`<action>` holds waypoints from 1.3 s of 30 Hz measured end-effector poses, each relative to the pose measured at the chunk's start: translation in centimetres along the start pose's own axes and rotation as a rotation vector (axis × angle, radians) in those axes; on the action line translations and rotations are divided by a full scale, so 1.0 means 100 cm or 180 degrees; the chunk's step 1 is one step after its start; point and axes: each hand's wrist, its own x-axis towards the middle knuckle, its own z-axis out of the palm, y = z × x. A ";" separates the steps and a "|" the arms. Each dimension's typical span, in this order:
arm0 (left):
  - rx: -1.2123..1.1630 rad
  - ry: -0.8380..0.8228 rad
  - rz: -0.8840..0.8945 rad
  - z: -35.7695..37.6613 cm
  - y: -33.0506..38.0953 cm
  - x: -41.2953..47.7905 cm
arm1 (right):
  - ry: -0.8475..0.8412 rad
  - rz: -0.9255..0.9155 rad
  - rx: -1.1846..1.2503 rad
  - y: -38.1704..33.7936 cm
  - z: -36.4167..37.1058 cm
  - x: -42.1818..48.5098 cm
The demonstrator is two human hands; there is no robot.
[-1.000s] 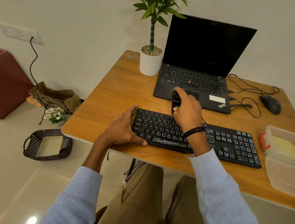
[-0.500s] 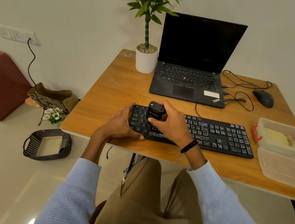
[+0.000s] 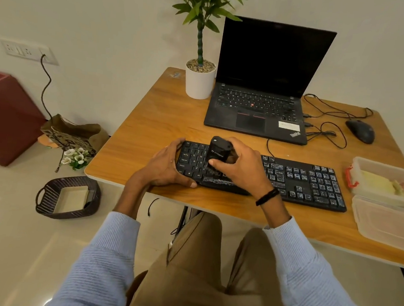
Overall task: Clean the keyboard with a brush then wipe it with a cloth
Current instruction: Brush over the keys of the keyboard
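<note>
A black keyboard lies along the front of the wooden table. My left hand grips its left end, thumb on the front edge. My right hand is closed around a black brush held upright over the left-hand keys; its bristle end is hidden behind my fingers. A yellow cloth lies in an open plastic box at the table's right edge.
An open black laptop and a potted plant stand behind the keyboard. A mouse with loose cables lies at the back right. The box lid rests at the front right. A dark basket sits on the floor.
My right hand has carried the brush from the keyboard's middle back edge to its left section. My left hand has kept its hold on the left end.
</note>
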 end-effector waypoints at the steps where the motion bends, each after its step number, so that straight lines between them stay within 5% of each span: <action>1: -0.0014 0.0006 -0.0005 0.000 0.000 -0.001 | -0.0129 0.0000 -0.0001 0.000 0.000 -0.001; 3: -0.0035 0.0003 -0.0014 0.000 0.000 -0.001 | -0.0364 -0.0035 -0.0013 -0.002 0.002 -0.004; 7: -0.0037 -0.0010 -0.0033 0.000 0.001 -0.001 | 0.0037 0.0019 0.0071 0.000 0.002 -0.005; 11: -0.0041 -0.0025 -0.0010 -0.001 0.000 -0.002 | -0.0397 -0.0019 -0.0090 -0.005 0.008 -0.008; 14: -0.0048 -0.0009 -0.0019 0.000 0.000 -0.002 | 0.0009 -0.0011 -0.0007 -0.002 0.006 -0.007; 18: -0.0061 0.0015 0.0012 0.000 0.000 -0.002 | -0.0467 -0.0005 -0.0066 -0.004 0.006 -0.008; 22: -0.0054 0.0019 0.0033 0.000 0.001 -0.002 | -0.0023 0.0044 -0.0019 -0.001 0.004 -0.009; 25: -0.0050 0.0033 0.0050 0.001 0.001 -0.002 | -0.0487 0.0038 -0.0123 -0.006 0.005 -0.012; 29: -0.0045 0.0013 0.0040 0.001 0.001 -0.002 | 0.0043 0.0007 -0.0090 -0.002 0.007 -0.012; 33: -0.0059 0.0025 0.0067 0.001 0.002 -0.003 | -0.0309 0.0069 0.0024 -0.004 0.012 -0.015; 36: -0.0066 -0.0002 0.0055 0.001 0.002 -0.003 | 0.0070 0.0060 0.0115 0.001 0.011 -0.013; 39: -0.0083 -0.0009 0.0054 0.000 0.000 -0.003 | -0.0295 0.0170 0.0226 -0.001 0.010 -0.013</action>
